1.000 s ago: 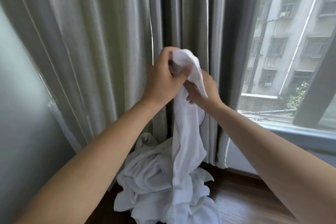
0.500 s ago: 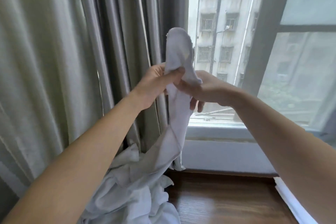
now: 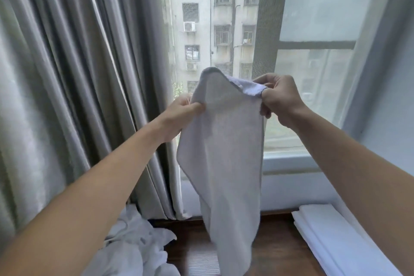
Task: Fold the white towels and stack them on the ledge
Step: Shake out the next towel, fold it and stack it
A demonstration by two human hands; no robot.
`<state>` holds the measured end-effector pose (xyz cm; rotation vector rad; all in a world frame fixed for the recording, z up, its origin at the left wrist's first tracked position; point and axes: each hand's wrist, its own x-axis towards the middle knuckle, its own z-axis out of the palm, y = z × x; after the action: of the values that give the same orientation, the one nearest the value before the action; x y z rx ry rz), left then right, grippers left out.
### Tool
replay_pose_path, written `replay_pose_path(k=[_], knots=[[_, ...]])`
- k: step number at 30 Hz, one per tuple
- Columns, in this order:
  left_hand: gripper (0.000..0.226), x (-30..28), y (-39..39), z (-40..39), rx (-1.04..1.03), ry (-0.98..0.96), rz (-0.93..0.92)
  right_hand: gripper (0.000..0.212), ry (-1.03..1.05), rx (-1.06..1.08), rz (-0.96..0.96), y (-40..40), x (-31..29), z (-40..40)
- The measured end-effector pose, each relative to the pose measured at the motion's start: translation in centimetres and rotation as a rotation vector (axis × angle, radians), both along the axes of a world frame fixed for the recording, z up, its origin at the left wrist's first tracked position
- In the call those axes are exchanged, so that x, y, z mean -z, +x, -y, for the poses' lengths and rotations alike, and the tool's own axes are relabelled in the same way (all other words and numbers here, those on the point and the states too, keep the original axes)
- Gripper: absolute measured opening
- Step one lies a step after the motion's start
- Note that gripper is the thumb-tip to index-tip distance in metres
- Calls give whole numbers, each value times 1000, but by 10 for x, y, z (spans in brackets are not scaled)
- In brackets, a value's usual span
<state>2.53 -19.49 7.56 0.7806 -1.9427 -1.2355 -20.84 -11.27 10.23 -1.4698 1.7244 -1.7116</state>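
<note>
Head view: your fingers (image 3: 195, 107) are pinching the top edge of the thin white cloth towel (image 3: 226, 154), left hand (image 3: 179, 112) at one corner and right hand (image 3: 280, 98) clamping the other, so it is hanging open in front of the window for folding. Below, crumpled white towels (image 3: 136, 251) are waiting on the dark wooden ledge (image 3: 275, 253), with the folded white stack (image 3: 336, 235) lying at your right.

White towel (image 3: 224, 152) hanging lengthwise above wooden ledge (image 3: 273, 251), crumpled towels (image 3: 139, 248) left, folded stack (image 3: 336, 240) right
</note>
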Motion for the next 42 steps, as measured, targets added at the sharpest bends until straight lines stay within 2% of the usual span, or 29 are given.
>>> replay_pose_path(k=[2,4,7,12,15,17,20,22,25,29,34,39,42], knots=[[24,8,-5,3,-28,-15,34,23,-18,-29,57,-7,1,-2],[43,16,-13,3,-119,-18,37,7,-23,-99,83,-8,3,-3],[42,29,-27,-3,-161,-87,-15,23,-7,-166,40,-5,5,-3],[20,42,-34,-6,129,115,-186,24,-78,-90,-19,-6,3,-2],[33,43,-27,-6,236,169,-260,22,-112,-19,75,-18,-1,-1],[33,46,-17,-5,252,137,-188,22,-122,22,85,-27,-3,-2],[24,52,6,4,219,70,92,20,-107,58,71,-42,-6,-4],[28,56,21,12,158,34,181,18,-78,73,54,-52,-3,-3],[39,54,33,19,-45,86,107,19,-24,74,27,-66,5,2],[42,54,34,27,-237,150,41,20,39,87,-19,-84,15,8],[16,44,18,39,-473,63,-73,16,115,-4,101,-104,24,16],[20,17,0,49,-631,-97,-75,15,46,-50,157,-117,22,26],[14,-3,-12,39,-638,-96,-173,14,-27,-74,162,-121,17,26]])
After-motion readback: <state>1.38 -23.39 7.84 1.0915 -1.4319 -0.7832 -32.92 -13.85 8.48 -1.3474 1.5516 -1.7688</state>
